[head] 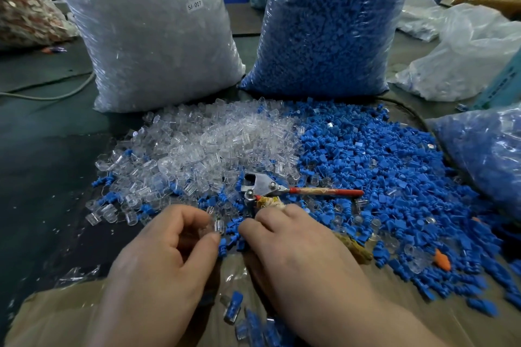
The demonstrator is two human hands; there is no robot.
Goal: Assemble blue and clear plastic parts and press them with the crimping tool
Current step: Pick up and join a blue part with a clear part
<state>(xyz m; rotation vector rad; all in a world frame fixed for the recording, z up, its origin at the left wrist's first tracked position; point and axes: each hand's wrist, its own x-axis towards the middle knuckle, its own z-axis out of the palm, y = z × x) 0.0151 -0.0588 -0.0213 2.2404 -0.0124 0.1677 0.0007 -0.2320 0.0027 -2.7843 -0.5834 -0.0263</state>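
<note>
Tool [260, 187]: lying on the loose parts just beyond both hands, metal head to the left and red handle pointing right. Its other handle, wrapped in pale cloth, runs under the right palm and shows again at that hand's right side.
Left grip [166, 256]: fingers curled, thumb and forefinger pinching a clear part [218, 226] just past the far edge of the cardboard [56, 318].
Right grip [296, 256]: fingers curled, forefinger tip touching a blue part [231, 227] right beside the clear one — whether it has hold of that part or of the wrapped handle, I cannot tell.
Clear pile [211, 144]: loose on the bench [42, 155], left of centre, meeting the blue pile.
Blue pile [380, 177]: loose to the right, spreading toward the near edge, with a few clear pieces mixed in.
Joined pieces [233, 307]: several blue-in-clear ones on the cardboard between the wrists, partly blurred.
Clear bag [149, 31]: upright behind the clear pile, label reading SJ 017.
Blue bag [332, 22]: upright behind the blue pile, just beside the clear bag.
Orange piece [442, 260]: alone among blue parts at the right.
</note>
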